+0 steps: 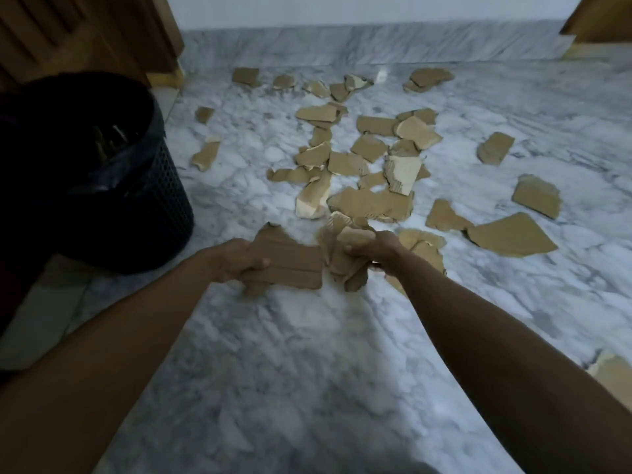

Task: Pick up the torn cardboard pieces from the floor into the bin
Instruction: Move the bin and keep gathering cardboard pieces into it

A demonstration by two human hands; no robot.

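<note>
My left hand (239, 260) grips a large flat piece of torn brown cardboard (290, 261) by its left edge, held just above the floor. My right hand (374, 248) is closed on a bunch of smaller cardboard scraps (349, 265) beside it. Several more torn cardboard pieces (371, 201) lie scattered over the marble floor ahead, out to the far wall. The black mesh bin (102, 172) with a dark liner stands at the left, a short way from my left hand.
A wooden cabinet (85, 32) rises behind the bin. A marble skirting (376, 42) runs along the far wall, with more wooden furniture (602, 18) at the top right. One cardboard piece (612, 374) lies at the right edge near my right arm.
</note>
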